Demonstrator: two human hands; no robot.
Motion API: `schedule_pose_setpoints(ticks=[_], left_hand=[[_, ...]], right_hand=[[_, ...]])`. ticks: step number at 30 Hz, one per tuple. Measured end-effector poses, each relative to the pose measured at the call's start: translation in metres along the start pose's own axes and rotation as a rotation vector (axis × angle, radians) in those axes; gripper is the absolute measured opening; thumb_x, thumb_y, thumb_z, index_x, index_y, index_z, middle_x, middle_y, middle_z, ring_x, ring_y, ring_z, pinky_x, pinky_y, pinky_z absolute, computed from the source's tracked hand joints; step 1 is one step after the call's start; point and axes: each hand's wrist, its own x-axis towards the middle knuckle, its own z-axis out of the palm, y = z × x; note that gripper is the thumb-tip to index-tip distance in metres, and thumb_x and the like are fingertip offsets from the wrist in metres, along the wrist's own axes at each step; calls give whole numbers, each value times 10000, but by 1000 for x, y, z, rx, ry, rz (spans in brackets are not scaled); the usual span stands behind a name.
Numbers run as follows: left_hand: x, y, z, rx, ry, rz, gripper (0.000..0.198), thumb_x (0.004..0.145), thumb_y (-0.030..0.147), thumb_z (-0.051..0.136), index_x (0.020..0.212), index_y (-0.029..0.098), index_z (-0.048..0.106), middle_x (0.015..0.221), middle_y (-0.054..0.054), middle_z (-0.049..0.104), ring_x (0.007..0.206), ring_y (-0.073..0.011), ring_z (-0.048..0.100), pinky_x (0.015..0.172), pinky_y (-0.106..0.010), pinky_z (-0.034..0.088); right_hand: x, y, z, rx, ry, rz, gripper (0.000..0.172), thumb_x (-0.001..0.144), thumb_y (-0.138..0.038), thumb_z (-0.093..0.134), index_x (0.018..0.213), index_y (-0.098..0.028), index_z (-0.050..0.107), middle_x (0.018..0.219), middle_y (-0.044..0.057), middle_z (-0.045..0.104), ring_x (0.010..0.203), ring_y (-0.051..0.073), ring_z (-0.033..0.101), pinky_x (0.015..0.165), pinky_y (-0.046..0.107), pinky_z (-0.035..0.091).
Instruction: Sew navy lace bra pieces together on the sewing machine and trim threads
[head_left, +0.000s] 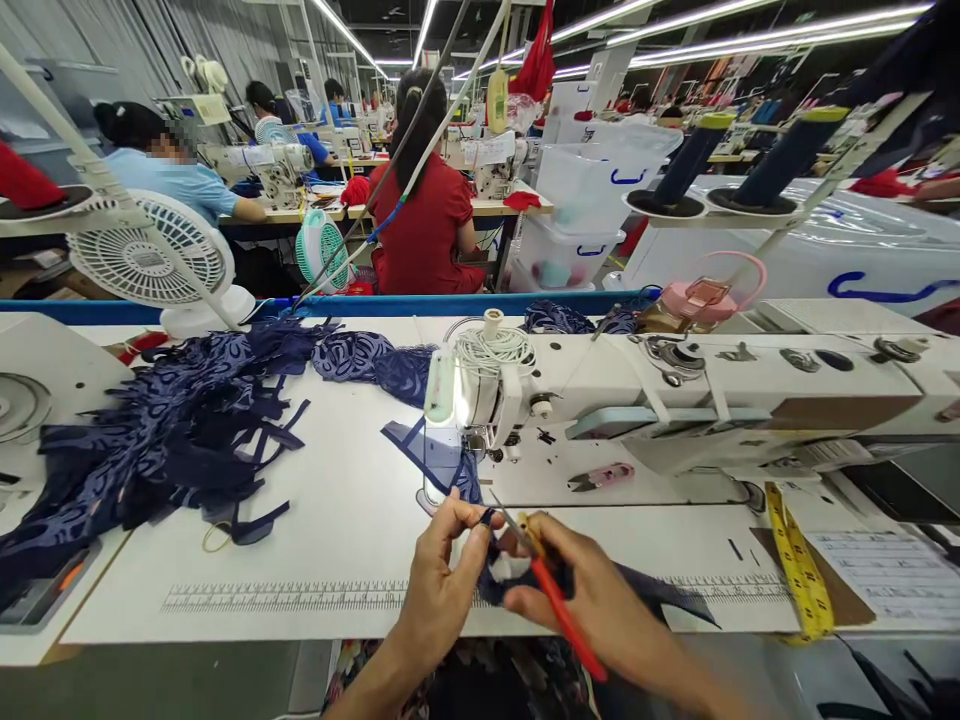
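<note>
My left hand (448, 560) pinches the edge of a navy fabric piece (431, 455) in front of the sewing machine (510, 385). Part of that fabric lies under the machine's needle area, and more dark cloth hangs below my fingers. In my right hand (581, 580) is a pair of red-handled scissors (551, 590). Their blades point up and left, close to the fabric at my left fingertips. Whether the blades touch the cloth, I cannot tell. A pink thread snipper (601, 478) lies on the machine bed to the right.
Navy patterned garment pieces (172, 420) are heaped on the left of the table. A yellow tape measure (799, 570) and a written sheet (885, 575) lie at the right. A printed ruler (300, 597) runs along the front edge. A white fan (154, 250) stands behind; people sit at machines beyond.
</note>
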Motion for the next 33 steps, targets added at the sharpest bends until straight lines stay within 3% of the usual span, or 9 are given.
schedule_pose_setpoints(ticks=[2,5,11,15,18,22,28,33], left_hand=[[1,0,2,-26,12,-6,218,940,391,530,832,203,504,814,1,598,737,-129,541,862,-296,444],[2,4,-2,-97,22,-82,214,902,379,601,859,204,486,817,10,541,740,-117,495,694,-224,427],[1,8,-8,-263,55,-236,309,819,314,706,1012,224,483,851,24,586,735,-95,497,682,-196,410],[0,4,1,-189,68,-238,331,780,312,728,1046,192,572,830,5,619,796,-123,542,760,-225,424],[1,4,2,-149,22,-278,271,783,343,713,973,163,642,852,-18,622,805,-135,530,752,-232,415],[5,11,-9,-151,-102,-404,210,761,342,706,803,148,637,733,14,526,682,-100,407,626,-209,331],[10,17,-25,-86,-307,-495,284,771,400,717,749,127,641,708,0,512,673,-104,392,615,-221,291],[10,13,-25,-32,-341,-507,308,768,422,723,736,126,640,674,7,491,642,-102,366,580,-228,258]], right_hand=[[3,-3,13,166,-48,-1,307,766,-331,683,725,-217,401,658,-64,401,591,95,358,556,223,352],[6,-1,17,294,-108,15,254,811,-305,628,734,-214,403,667,-63,387,584,89,349,556,227,349],[2,10,7,270,-139,74,238,843,-338,635,771,-206,450,700,-51,428,609,94,359,572,232,349],[2,12,11,288,-102,55,283,816,-389,679,789,-207,465,749,-42,460,657,105,398,611,238,370],[3,12,6,174,-68,26,268,827,-404,660,787,-208,481,754,-33,491,669,116,431,635,247,395],[-1,17,-19,-163,-56,-34,262,847,-389,623,756,-218,447,726,-25,523,646,127,452,608,251,385],[-8,12,-64,-649,-191,-124,297,849,-510,613,901,-234,517,924,33,601,760,183,543,638,283,402],[-9,3,-75,-788,-276,-98,312,879,-535,562,844,-229,511,887,25,602,747,189,555,644,295,389]])
